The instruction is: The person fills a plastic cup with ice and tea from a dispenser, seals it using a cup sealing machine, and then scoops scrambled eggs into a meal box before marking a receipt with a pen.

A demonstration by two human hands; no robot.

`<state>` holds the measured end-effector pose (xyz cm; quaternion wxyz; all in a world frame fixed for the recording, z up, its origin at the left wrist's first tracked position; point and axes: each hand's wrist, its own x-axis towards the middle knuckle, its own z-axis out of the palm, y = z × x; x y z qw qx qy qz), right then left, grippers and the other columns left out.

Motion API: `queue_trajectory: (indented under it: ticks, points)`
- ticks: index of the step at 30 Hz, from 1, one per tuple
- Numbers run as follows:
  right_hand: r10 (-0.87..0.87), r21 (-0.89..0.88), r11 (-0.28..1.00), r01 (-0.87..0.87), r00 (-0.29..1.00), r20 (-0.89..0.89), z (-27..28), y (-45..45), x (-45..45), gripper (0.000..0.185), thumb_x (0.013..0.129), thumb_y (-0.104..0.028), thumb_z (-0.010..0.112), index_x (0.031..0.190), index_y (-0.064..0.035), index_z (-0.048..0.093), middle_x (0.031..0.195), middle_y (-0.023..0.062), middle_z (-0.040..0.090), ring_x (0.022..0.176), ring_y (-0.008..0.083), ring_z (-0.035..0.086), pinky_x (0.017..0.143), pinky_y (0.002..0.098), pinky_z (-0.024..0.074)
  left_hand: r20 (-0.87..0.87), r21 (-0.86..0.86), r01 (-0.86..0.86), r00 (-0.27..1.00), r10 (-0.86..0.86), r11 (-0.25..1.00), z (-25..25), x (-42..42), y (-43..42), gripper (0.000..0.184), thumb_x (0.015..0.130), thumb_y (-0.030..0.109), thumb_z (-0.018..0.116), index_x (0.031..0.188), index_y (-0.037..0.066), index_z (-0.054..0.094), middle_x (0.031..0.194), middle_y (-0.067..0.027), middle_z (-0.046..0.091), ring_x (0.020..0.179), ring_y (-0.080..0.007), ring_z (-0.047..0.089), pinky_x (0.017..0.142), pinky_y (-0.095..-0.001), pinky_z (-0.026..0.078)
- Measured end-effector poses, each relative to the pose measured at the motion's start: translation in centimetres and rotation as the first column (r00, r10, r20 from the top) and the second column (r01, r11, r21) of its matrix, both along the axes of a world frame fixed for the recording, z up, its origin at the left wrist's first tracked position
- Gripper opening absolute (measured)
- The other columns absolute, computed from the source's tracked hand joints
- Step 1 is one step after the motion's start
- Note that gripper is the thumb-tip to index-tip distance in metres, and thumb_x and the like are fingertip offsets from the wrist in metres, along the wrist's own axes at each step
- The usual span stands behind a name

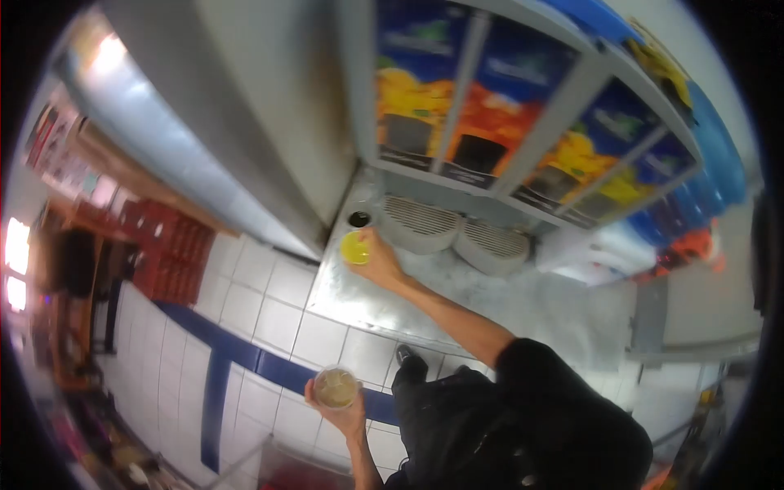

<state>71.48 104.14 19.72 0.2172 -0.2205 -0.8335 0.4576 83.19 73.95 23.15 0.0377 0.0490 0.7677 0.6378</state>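
My left hand [346,414] is wrapped round a clear cup [336,387] with pale liquid and what look like ice cubes in it, held upright over the tiled floor. My right hand [380,263] reaches out over the metal counter [425,302], its fingers closed round a cup [355,247] that shows bright yellow from above. Whether that yellow is a drink or the cup itself, I cannot tell. Right behind it a small cup [359,219] with something dark inside stands on the counter.
A drinks dispenser [494,175] with fruit pictures rises behind the counter, two grey slotted drip trays [420,222] below it. Blue water bottles [702,180] stand at the right. Red crates [175,253] are stacked at the left, past a tall pale panel [245,90].
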Motion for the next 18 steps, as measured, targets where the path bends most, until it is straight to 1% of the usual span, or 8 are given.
queue_trajectory:
  ticks: [2, 5, 10, 12, 14, 15, 16, 18]
  points:
    - [-0.022, -0.044, 0.999, 0.020, 0.999, -0.033, -2.3, 0.9, -1.5, 0.061, 0.074, -0.025, 0.081, 0.118, -0.0059, 0.043, 0.111, 0.0186, 0.058, 0.099, 0.0395, 0.062, 0.084, 0.0461, 0.0504, -0.153, -0.052, 0.000, 0.988, -0.008, 0.999, -0.4, 0.0, 0.6, 0.094, 0.072, 0.014, 0.084, 0.144, 0.006, 0.024, 0.128, -0.0148, 0.047, 0.115, -0.0255, 0.052, 0.096, -0.0359, 0.050]
    - [0.062, 0.031, 0.998, -0.058, 0.982, -0.177, -2.4, 1.2, -2.5, 0.056, 0.074, -0.010, 0.074, 0.121, -0.0036, 0.045, 0.115, 0.0203, 0.055, 0.109, 0.0383, 0.057, 0.090, 0.0443, 0.0476, -0.179, -0.032, 0.012, 0.984, -0.018, 0.999, 0.5, 0.2, 2.4, 0.093, 0.072, 0.018, 0.085, 0.144, 0.006, 0.027, 0.131, -0.0165, 0.047, 0.120, -0.0290, 0.051, 0.104, -0.0408, 0.047]
    - [0.045, 0.247, 0.966, -0.077, 0.990, 0.134, 1.1, -0.1, 4.1, 0.074, 0.078, -0.011, 0.072, 0.142, -0.0023, 0.034, 0.146, 0.0227, 0.034, 0.138, 0.0402, 0.032, 0.114, 0.0501, 0.0324, -0.289, -0.095, 0.067, 0.953, -0.092, 0.993, -0.1, 1.3, 5.0, 0.089, 0.071, 0.020, 0.087, 0.141, 0.007, 0.034, 0.133, -0.0171, 0.046, 0.123, -0.0327, 0.050, 0.107, -0.0459, 0.044]
    - [0.012, 0.236, 0.972, 0.008, 0.997, -0.082, 0.9, -0.2, 9.8, 0.069, 0.081, -0.011, 0.071, 0.141, -0.0042, 0.037, 0.146, 0.0206, 0.038, 0.135, 0.0369, 0.039, 0.109, 0.0498, 0.0377, -0.299, -0.165, 0.092, 0.944, -0.139, 0.982, 0.3, 2.4, 6.2, 0.087, 0.071, 0.019, 0.086, 0.141, 0.007, 0.035, 0.133, -0.0170, 0.046, 0.123, -0.0328, 0.049, 0.107, -0.0462, 0.045]
    - [0.083, -0.036, 0.996, -0.087, 0.992, -0.096, 1.4, 1.7, 19.4, 0.053, 0.083, -0.014, 0.071, 0.131, -0.0069, 0.051, 0.135, 0.0168, 0.052, 0.124, 0.0347, 0.052, 0.102, 0.0485, 0.0447, -0.315, -0.231, 0.102, 0.933, -0.173, 0.968, 1.2, 4.5, 8.5, 0.086, 0.071, 0.019, 0.086, 0.140, 0.007, 0.036, 0.134, -0.0168, 0.046, 0.124, -0.0329, 0.049, 0.106, -0.0465, 0.045]
    - [-0.048, -0.130, 0.991, 0.018, 0.972, -0.228, 0.1, 2.5, 24.8, 0.030, 0.087, -0.015, 0.070, 0.115, -0.0070, 0.062, 0.110, 0.0100, 0.066, 0.102, 0.0251, 0.065, 0.089, 0.0410, 0.0526, -0.309, -0.207, 0.113, 0.935, -0.175, 0.972, 2.0, 6.4, 10.0, 0.085, 0.071, 0.018, 0.085, 0.140, 0.006, 0.037, 0.133, -0.0166, 0.046, 0.123, -0.0330, 0.049, 0.106, -0.0466, 0.045]
    - [-0.098, -0.379, 0.925, 0.024, 0.979, -0.178, 0.6, 4.1, 31.2, 0.017, 0.089, -0.014, 0.069, 0.104, -0.0059, 0.066, 0.094, 0.0044, 0.068, 0.087, 0.0154, 0.065, 0.080, 0.0341, 0.0538, -0.305, -0.187, 0.121, 0.936, -0.174, 0.975, 2.5, 8.0, 11.3, 0.084, 0.071, 0.018, 0.085, 0.139, 0.006, 0.037, 0.133, -0.0164, 0.047, 0.123, -0.0332, 0.050, 0.106, -0.0467, 0.046]
    - [-0.411, -0.294, 0.879, 0.375, 0.909, -0.071, -2.7, 7.9, 43.5, 0.012, 0.090, -0.010, 0.067, 0.101, -0.0044, 0.067, 0.087, 0.0021, 0.067, 0.082, 0.0100, 0.062, 0.073, 0.0281, 0.0524, -0.338, -0.213, 0.121, 0.922, -0.190, 0.969, 2.7, 11.3, 14.0, 0.084, 0.072, 0.020, 0.085, 0.139, 0.005, 0.037, 0.134, -0.0167, 0.046, 0.123, -0.0331, 0.050, 0.106, -0.0467, 0.045]
